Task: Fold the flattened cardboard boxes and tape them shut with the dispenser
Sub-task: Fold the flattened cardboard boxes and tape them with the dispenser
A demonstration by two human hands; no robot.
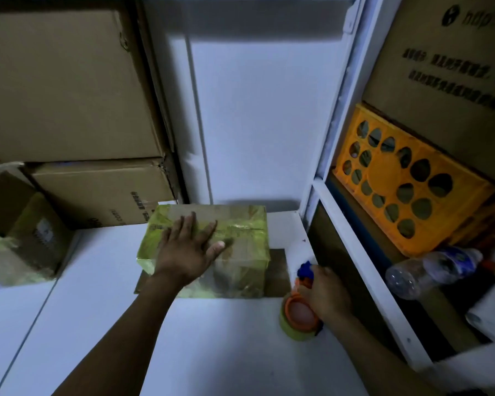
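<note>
A small folded cardboard box, wrapped in yellowish tape, sits on the white table near the back wall. My left hand lies flat on its top with the fingers spread. To the right of the box, my right hand grips the handle of the tape dispenser, which has an orange hub, a blue front part and a roll of yellowish tape. The dispenser is close to the table surface, apart from the box. A flat brown piece of cardboard lies under the box.
Another taped box stands at the left, with large stacked cartons behind it. On the right is a white shelf frame holding an orange crate, a plastic bottle and a printed carton.
</note>
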